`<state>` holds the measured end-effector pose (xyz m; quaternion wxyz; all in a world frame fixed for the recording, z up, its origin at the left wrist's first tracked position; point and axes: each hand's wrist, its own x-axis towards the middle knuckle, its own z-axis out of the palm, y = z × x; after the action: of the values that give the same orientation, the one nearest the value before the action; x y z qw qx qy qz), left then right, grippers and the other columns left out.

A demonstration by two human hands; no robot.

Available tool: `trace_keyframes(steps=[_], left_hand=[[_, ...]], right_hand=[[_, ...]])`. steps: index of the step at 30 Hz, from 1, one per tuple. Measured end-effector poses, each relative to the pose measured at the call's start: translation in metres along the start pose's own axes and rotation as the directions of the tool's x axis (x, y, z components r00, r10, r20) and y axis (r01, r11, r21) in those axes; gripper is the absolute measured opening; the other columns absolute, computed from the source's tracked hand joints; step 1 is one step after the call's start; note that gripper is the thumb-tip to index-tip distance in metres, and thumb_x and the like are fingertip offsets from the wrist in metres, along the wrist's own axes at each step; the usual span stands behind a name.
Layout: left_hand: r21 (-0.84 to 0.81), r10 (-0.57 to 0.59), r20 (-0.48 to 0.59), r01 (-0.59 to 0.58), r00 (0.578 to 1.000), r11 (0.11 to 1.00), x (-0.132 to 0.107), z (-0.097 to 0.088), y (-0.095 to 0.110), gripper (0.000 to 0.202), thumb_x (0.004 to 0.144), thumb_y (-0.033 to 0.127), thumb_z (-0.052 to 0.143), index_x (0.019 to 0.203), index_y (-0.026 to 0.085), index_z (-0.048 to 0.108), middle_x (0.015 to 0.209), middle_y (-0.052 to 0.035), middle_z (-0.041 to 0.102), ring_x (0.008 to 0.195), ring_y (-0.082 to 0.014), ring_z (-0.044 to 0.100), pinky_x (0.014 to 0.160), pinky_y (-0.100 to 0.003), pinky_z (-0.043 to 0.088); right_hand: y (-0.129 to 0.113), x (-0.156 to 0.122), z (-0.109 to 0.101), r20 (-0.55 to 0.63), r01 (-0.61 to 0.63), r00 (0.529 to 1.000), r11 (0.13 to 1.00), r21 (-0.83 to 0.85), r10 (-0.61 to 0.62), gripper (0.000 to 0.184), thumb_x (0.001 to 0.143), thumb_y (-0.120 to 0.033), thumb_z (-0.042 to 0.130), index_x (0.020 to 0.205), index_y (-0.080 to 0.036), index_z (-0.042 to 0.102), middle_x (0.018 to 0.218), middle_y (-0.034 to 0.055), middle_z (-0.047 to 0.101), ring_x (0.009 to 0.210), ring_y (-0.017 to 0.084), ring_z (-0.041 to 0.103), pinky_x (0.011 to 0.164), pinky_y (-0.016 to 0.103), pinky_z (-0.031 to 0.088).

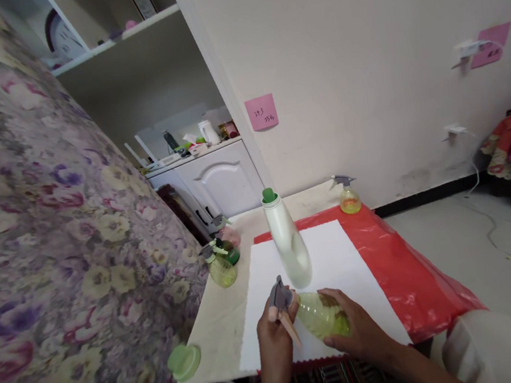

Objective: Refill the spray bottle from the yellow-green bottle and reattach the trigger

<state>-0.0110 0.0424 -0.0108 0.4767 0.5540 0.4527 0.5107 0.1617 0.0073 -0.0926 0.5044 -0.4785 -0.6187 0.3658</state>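
My left hand is closed around the grey and pink trigger spray head of a spray bottle. My right hand wraps the clear yellow-green body of that spray bottle, which lies tilted on its side with some greenish liquid at its base end. The neck meets the spray head beside my left fingers; whether the two are joined there I cannot tell. Just beyond my hands, a tall pale green jug with a handle and a green spout stands upright on a white sheet.
Several spray bottles stand at the left, the nearest yellowish. Another spray bottle is at the far right corner on red plastic. A green cap sits at the near left corner. A floral curtain hangs alongside.
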Motion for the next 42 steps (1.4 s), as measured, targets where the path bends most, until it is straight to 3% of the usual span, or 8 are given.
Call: trace_keyframes(steps=[12, 16, 20, 25, 31, 36, 42], left_hand=[[0.000, -0.026, -0.071, 0.026, 0.997, 1.000, 0.001, 0.006, 0.004, 0.037, 0.072, 0.043, 0.073, 0.093, 0.013, 0.075, 0.096, -0.0112, 0.075, 0.100, -0.0292, 0.067, 0.097, -0.042, 0.048], [-0.024, -0.053, -0.079, 0.052, 0.995, 0.998, 0.000, 0.005, 0.006, 0.041, 0.069, 0.041, 0.076, 0.099, 0.013, 0.073, 0.099, -0.0112, 0.074, 0.099, -0.0295, 0.066, 0.092, -0.040, 0.050], [0.054, -0.030, -0.031, 0.032, 0.999, 0.998, 0.002, -0.001, 0.010, 0.037, 0.069, 0.042, 0.075, 0.095, 0.015, 0.074, 0.105, -0.0110, 0.072, 0.102, -0.0301, 0.065, 0.092, -0.039, 0.050], [0.081, -0.016, 0.011, 0.015, 1.000, 0.997, 0.004, -0.004, 0.017, 0.040, 0.072, 0.041, 0.073, 0.102, 0.014, 0.072, 0.106, -0.0107, 0.072, 0.104, -0.0309, 0.064, 0.096, -0.041, 0.047], [0.137, -0.043, 0.003, 0.042, 0.999, 0.990, 0.000, -0.001, 0.025, 0.038, 0.069, 0.041, 0.076, 0.095, 0.014, 0.074, 0.099, -0.0096, 0.074, 0.100, -0.0315, 0.065, 0.087, -0.036, 0.050], [0.108, -0.040, 0.028, 0.036, 0.999, 0.993, 0.000, -0.002, 0.019, 0.040, 0.070, 0.043, 0.075, 0.097, 0.014, 0.074, 0.099, -0.0099, 0.074, 0.098, -0.0305, 0.065, 0.088, -0.037, 0.049], [0.055, -0.038, -0.037, 0.040, 0.999, 0.998, 0.002, 0.000, 0.011, 0.042, 0.069, 0.045, 0.075, 0.097, 0.014, 0.073, 0.096, -0.0094, 0.074, 0.095, -0.0296, 0.066, 0.087, -0.037, 0.050]], right_hand=[[-0.008, -0.004, 0.004, -0.071, 0.058, 0.995, 0.989, -0.133, -0.068, 0.072, 0.069, -0.025, 0.070, 0.134, -0.025, 0.038, 0.124, 0.0074, 0.053, 0.115, 0.025, 0.052, 0.099, 0.038, 0.042], [-0.010, -0.005, 0.006, -0.088, 0.021, 0.996, 0.992, -0.123, -0.032, 0.070, 0.068, -0.024, 0.070, 0.131, -0.025, 0.039, 0.122, 0.0070, 0.055, 0.114, 0.024, 0.053, 0.098, 0.038, 0.043], [-0.010, -0.004, 0.007, -0.074, -0.020, 0.997, 0.997, -0.071, 0.014, 0.067, 0.068, -0.025, 0.070, 0.128, -0.026, 0.042, 0.121, 0.0060, 0.056, 0.111, 0.024, 0.055, 0.096, 0.038, 0.045], [-0.010, -0.003, 0.008, -0.081, 0.011, 0.997, 0.999, -0.035, -0.014, 0.068, 0.067, -0.024, 0.071, 0.129, -0.026, 0.042, 0.121, 0.0064, 0.056, 0.112, 0.025, 0.054, 0.096, 0.038, 0.044], [-0.007, -0.004, 0.009, -0.083, 0.038, 0.996, 0.999, -0.007, -0.038, 0.065, 0.067, -0.025, 0.070, 0.127, -0.026, 0.044, 0.120, 0.0067, 0.053, 0.110, 0.026, 0.054, 0.092, 0.038, 0.047], [-0.006, -0.006, 0.010, -0.077, 0.028, 0.997, 0.999, -0.018, -0.030, 0.066, 0.070, -0.027, 0.071, 0.129, -0.026, 0.042, 0.119, 0.0064, 0.054, 0.109, 0.025, 0.055, 0.094, 0.038, 0.046], [-0.008, -0.007, 0.014, -0.107, 0.024, 0.994, 0.999, -0.026, -0.026, 0.069, 0.071, -0.029, 0.070, 0.132, -0.026, 0.037, 0.121, 0.0079, 0.054, 0.112, 0.026, 0.054, 0.095, 0.040, 0.046]])
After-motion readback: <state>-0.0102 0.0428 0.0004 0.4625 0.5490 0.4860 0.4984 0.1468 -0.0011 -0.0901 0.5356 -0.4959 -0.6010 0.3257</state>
